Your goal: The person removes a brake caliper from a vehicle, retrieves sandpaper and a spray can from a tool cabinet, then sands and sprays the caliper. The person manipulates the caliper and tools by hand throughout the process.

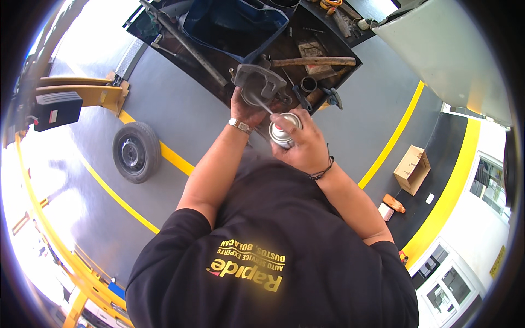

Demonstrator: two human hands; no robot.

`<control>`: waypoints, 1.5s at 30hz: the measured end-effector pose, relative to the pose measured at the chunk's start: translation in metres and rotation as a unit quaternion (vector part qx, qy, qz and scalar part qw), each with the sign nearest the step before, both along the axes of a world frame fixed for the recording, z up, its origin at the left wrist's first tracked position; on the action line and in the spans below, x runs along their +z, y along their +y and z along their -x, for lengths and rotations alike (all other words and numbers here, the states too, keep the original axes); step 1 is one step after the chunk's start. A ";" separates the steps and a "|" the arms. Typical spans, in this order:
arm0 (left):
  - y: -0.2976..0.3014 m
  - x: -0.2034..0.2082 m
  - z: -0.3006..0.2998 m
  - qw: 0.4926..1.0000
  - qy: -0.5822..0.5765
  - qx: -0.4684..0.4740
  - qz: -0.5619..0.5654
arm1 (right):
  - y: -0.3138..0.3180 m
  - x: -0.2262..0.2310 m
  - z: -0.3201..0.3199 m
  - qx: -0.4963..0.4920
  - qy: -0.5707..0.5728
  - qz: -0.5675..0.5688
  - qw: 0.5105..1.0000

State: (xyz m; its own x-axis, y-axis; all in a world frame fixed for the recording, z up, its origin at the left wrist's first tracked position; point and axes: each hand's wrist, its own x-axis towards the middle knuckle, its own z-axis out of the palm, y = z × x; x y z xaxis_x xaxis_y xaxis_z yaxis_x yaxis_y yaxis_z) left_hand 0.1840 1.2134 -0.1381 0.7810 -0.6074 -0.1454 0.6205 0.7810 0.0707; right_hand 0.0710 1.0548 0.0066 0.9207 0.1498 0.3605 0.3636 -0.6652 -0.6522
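Note:
My left hand (249, 109) is closed round the lower side of a grey metal brake caliper (261, 78), held up at the near edge of the dark workbench. In my right hand (309, 143) is a spray can (280, 131), gripped round its body with the index finger over the top. A thin straw (264, 105) runs from the can's nozzle to the inner hollow of the caliper. Some fingers of my left hand are hidden behind the metal. Whether spray is coming out is hard to tell.
On the dark workbench (219, 99) lie a long metal bar (188, 46), a blue bag or bin (240, 27), a wooden handle (322, 61), a metal ring (308, 83) and a screwdriver (301, 98). A wheel (135, 152) rests on the floor at left. A cardboard box (411, 169) and orange bottle (394, 203) are at right.

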 end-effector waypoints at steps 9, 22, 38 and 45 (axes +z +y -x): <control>0.002 0.017 -0.009 0.975 0.090 0.090 -0.184 | 0.005 0.018 0.006 -0.022 -0.035 0.182 0.982; 0.033 0.022 -0.039 0.940 -0.129 0.129 -0.287 | 0.021 0.032 0.002 -0.057 0.089 0.098 0.990; 0.009 0.018 -0.014 0.991 0.045 0.001 -0.124 | 0.022 0.016 0.005 -0.011 -0.005 0.053 0.999; 0.001 0.026 -0.009 0.994 0.051 0.016 -0.097 | 0.018 0.017 0.005 0.000 0.007 0.065 0.998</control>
